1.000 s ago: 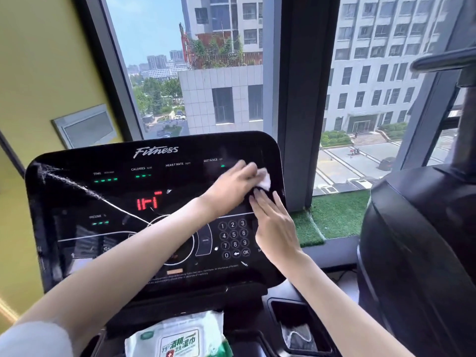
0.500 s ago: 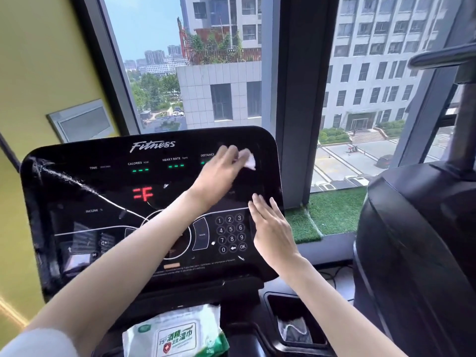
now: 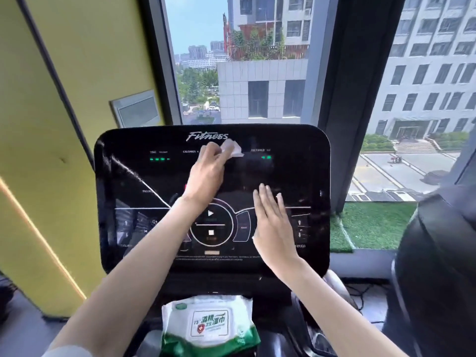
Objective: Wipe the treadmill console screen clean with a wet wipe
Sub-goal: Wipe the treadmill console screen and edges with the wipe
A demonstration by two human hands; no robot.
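The black treadmill console screen (image 3: pixel 296 176) fills the middle of the view, with "Fitness" printed at its top and green lights lit. My left hand (image 3: pixel 206 173) holds a crumpled white wet wipe (image 3: pixel 234 148) against the glass at the top centre, just under the logo. My right hand (image 3: pixel 270 222) lies flat on the right half of the screen with straight fingers, covering the keypad area and holding nothing.
A green and white wet wipe pack (image 3: pixel 210 325) lies on the tray below the console. A yellow wall (image 3: pixel 64 124) stands on the left and a window (image 3: pixel 257 60) behind. A dark rounded machine (image 3: pixel 438 266) stands close on the right.
My left hand has slid the wipe up and to the left, from the screen's right side to the top centre. My right hand stays flat on the screen's right half.
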